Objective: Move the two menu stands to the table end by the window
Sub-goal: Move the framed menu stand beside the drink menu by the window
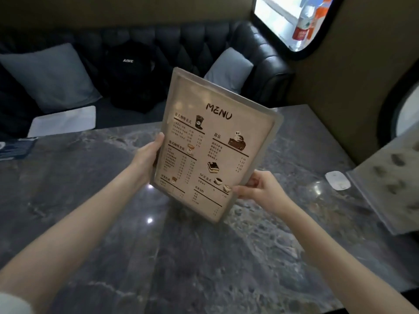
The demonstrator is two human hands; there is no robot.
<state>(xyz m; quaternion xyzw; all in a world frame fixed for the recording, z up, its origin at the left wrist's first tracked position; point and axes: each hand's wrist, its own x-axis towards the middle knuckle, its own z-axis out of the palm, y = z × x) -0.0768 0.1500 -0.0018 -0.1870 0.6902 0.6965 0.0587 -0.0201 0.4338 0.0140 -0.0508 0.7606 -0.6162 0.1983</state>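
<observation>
While both hands grip it, one clear acrylic menu stand with beige printed "MENU" sheet [215,146] sits tilted in air above dark grey marble table [95,189]. Left hand [148,156] closed on stand's left edge, thumb over front. Right hand [258,185] closed on lower right corner. Second clear acrylic menu stand [390,189] rests at table's right end, beside wall. One small white oval puck [337,180] lies just beside it. Two grey cushions [48,78] on black tufted sofa [260,53]; one black backpack [131,73] between cushions. Window [292,19] at upper right.
</observation>
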